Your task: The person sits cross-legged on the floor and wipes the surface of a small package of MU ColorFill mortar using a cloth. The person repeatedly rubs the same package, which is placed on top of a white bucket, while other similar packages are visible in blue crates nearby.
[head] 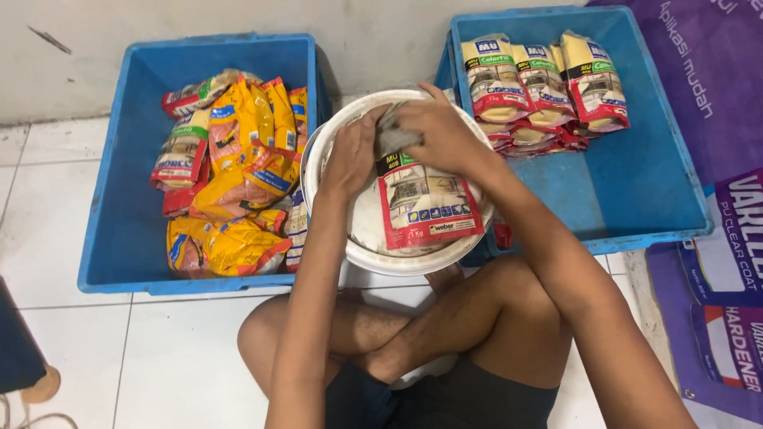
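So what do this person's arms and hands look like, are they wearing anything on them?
Both arms are bare all the way up: no sleeves show. The left hand and right hand wear no gloves, and no watch, ring or bracelet is visible. The only clothing in view is dark shorts.

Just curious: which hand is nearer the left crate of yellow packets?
Left. The left hand sits beside the left crate; the right hand is across the bucket.
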